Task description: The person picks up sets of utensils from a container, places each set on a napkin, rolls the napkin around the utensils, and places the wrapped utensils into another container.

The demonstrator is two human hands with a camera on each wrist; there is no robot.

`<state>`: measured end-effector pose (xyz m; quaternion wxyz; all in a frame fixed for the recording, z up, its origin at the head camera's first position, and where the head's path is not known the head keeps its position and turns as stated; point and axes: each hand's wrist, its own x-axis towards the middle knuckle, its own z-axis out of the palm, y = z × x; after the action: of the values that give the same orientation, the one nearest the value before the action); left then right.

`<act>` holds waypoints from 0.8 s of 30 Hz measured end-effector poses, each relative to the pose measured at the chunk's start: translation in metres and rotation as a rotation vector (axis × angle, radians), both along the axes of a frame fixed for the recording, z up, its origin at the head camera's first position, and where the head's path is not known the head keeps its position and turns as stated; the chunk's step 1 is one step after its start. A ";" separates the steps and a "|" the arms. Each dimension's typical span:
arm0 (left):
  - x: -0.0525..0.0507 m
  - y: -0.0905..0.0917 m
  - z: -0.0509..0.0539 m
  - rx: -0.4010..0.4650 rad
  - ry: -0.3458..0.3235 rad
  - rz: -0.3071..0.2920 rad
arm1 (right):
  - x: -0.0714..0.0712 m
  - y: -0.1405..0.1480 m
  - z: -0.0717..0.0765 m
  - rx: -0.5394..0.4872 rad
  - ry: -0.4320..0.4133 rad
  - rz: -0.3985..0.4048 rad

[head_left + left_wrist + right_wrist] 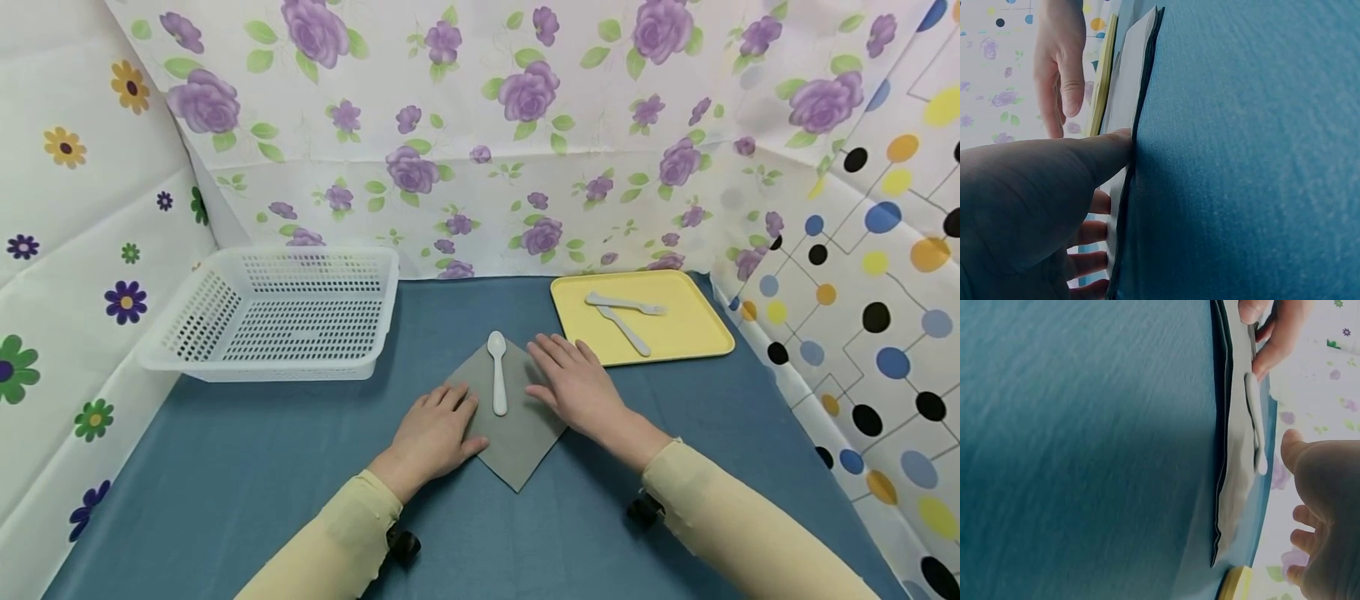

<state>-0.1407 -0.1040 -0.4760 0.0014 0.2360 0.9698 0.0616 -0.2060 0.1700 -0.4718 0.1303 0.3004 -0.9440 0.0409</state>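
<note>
Left hand (431, 435) on napkin (517, 450) edge, right hand (581, 390) seemingly hovering, all fingers (558, 354) uncurled; spoon (498, 385) between; tablecloth (262, 467) spreads nearside.

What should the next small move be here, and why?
Probably move the right hand to the fork on the tray: the spoon lies on the napkin, while the fork and knife are on the tray, and that hand, holding nothing, is nearer it than the left hand.
</note>
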 end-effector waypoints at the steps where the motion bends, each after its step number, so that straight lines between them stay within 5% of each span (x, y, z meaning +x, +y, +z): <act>1: 0.000 0.000 0.000 -0.001 0.001 -0.001 | 0.000 0.001 0.000 0.003 -0.004 -0.006; 24: -0.001 -0.001 -0.001 0.033 -0.001 -0.010 | -0.012 0.035 -0.002 0.003 -0.051 -0.079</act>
<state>-0.1416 -0.1046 -0.4770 -0.0019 0.2408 0.9674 0.0779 -0.2178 0.2046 -0.4733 0.1072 0.2622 -0.9581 0.0418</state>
